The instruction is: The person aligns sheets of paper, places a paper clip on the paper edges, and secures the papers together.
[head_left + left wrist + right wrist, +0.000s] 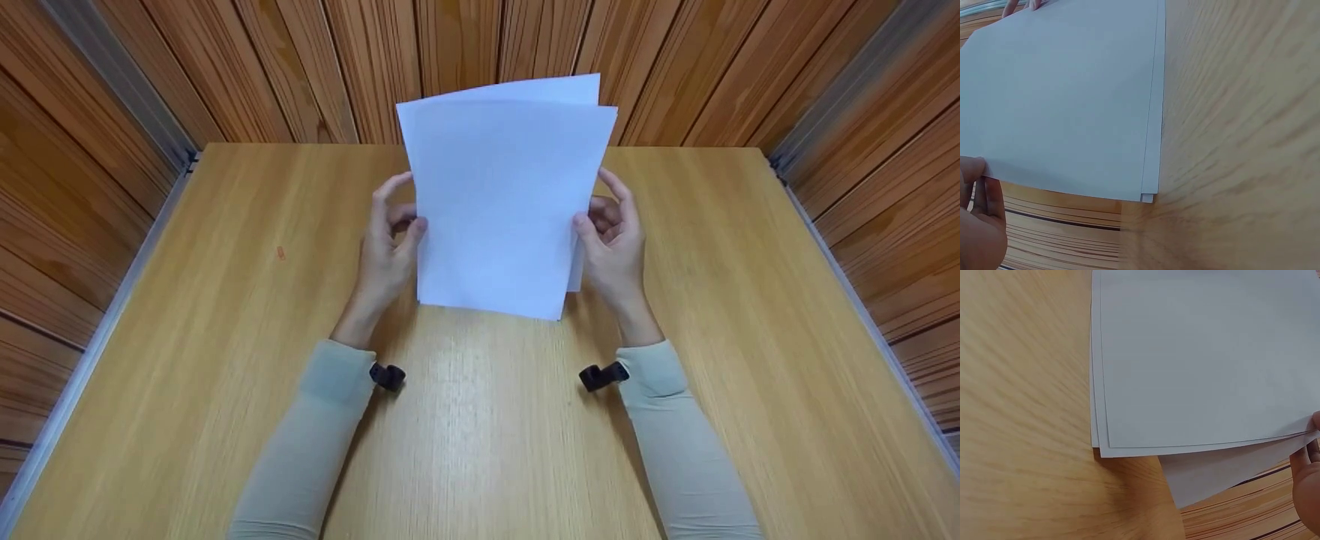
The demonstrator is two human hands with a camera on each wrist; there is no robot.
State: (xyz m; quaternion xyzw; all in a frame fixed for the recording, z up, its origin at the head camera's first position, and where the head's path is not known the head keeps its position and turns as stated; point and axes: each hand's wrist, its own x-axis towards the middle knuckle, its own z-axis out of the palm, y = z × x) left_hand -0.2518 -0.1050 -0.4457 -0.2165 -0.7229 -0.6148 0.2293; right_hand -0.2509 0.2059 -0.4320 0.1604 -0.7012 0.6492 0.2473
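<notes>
Being held roughly upright by both sides: white paper sheets (502, 202).
Overlapping unevenly, showing a plain front, staggering at top and bottom.

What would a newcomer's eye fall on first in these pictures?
First, the white paper sheets, unevenly stacked in the head view's upper middle, with the left grip and right grip holding opposite side edges. Next, a small orange thing on the wooden table, left of the sheets.
</notes>
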